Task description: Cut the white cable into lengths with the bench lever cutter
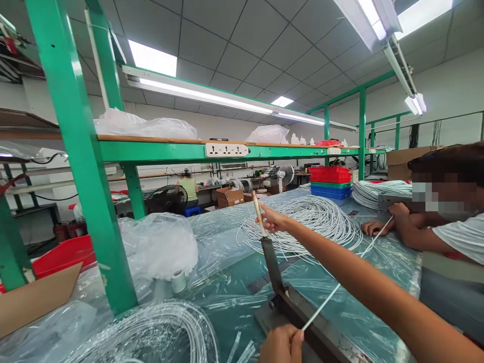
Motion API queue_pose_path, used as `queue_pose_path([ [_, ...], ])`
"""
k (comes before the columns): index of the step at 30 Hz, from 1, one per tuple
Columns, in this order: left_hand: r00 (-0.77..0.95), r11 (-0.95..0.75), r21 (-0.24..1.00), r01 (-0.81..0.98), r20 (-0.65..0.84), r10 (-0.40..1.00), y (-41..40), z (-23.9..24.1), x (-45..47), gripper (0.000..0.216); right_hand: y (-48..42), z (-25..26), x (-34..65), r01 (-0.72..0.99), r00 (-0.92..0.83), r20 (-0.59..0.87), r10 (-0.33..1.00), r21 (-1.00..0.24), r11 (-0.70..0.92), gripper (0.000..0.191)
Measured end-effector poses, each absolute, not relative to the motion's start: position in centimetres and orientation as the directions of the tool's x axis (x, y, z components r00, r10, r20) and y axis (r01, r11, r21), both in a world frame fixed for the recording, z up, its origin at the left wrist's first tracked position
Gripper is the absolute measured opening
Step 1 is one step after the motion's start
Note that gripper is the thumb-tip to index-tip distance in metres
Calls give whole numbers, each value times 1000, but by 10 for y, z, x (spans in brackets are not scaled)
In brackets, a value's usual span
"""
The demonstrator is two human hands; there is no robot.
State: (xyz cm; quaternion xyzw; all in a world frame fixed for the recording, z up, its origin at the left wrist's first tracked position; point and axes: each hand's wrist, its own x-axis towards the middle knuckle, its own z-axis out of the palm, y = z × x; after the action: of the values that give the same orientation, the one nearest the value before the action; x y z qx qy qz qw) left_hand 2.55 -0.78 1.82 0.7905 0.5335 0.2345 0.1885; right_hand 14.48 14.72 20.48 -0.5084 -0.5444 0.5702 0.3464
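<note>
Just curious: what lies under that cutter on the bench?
The cutter sits on clear plastic sheet covering the green bench. A white wire runs across it. What is beneath its base is hidden.

White cable (342, 285) ran over a teal surface (234, 282) under clear plastic, beside green frame posts (81, 166), stacked red, green and blue trays (330, 182), and a black cutter lever (273, 262).
</note>
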Motion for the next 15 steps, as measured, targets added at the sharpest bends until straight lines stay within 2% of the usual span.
queue_pose_path([
  [2,305,-260,796,547,100,947,-7,12,26,28,124,212,160,135,-273,-168,947,-982,-135,66],
  [4,316,-178,922,344,65,947,-8,5,27,34,96,217,177,112,-300,-143,943,-987,-115,66],
  [8,329,-115,970,213,39,944,-11,-4,28,39,28,213,212,60,-342,-139,930,-990,-126,60],
  [15,308,-47,990,133,4,951,-15,2,30,35,-66,168,246,-27,-327,-175,929,-980,-195,23],
])
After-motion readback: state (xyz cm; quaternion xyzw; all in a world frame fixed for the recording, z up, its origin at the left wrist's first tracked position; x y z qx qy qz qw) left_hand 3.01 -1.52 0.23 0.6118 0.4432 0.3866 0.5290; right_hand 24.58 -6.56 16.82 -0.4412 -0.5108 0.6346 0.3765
